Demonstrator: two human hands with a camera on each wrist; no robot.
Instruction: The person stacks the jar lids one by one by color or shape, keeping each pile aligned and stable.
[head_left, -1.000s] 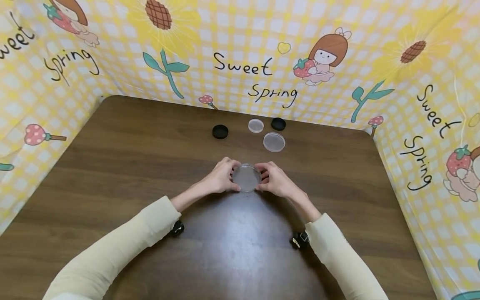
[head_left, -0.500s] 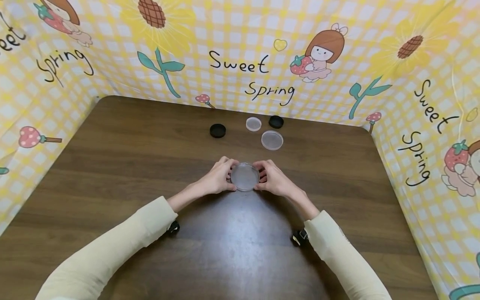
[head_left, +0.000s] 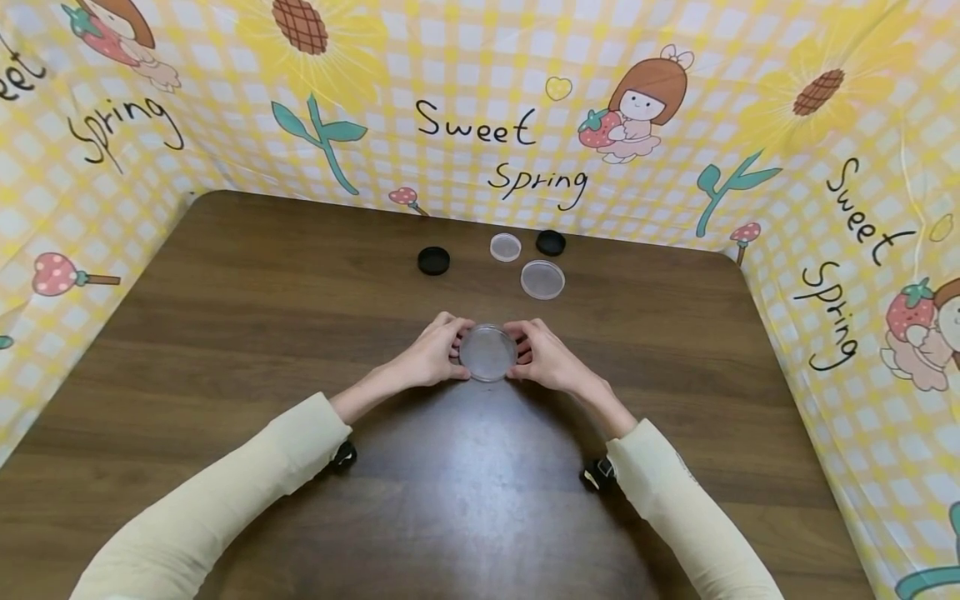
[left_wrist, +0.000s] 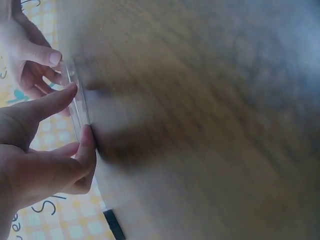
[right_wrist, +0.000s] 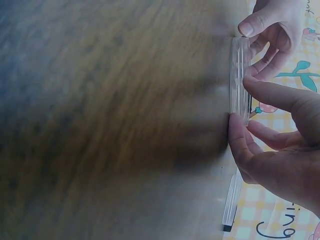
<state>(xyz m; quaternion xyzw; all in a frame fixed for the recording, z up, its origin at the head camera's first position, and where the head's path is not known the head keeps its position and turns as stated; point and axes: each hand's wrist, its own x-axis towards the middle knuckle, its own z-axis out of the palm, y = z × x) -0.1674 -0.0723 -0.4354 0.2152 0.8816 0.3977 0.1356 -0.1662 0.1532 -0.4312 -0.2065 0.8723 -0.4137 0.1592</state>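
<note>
A clear round petri dish [head_left: 488,352] lies flat at the middle of the table, between both hands. My left hand [head_left: 437,350] grips its left edge, thumb at the near side and fingers at the far side. On the opposite edge, my right hand [head_left: 550,354] holds the rim the same way. Seen edge-on in the right wrist view, the dish [right_wrist: 240,75] shows two stacked clear rims, with thumb and fingertips against its side. The left wrist view also has the dish [left_wrist: 80,107] low over the tabletop, fingertips at its rim.
Beyond the hands lie a larger clear round dish [head_left: 542,280], a smaller clear one [head_left: 506,247], and two black round pieces, one at left [head_left: 433,261] and another black piece [head_left: 551,242] near the back edge. Yellow checked cloth [head_left: 480,75] walls the table [head_left: 225,275] at back and sides.
The head view has shifted slightly, so everything sits a little further left and up in it. Both hands keep hold of the petri dish in nearly the same place.
</note>
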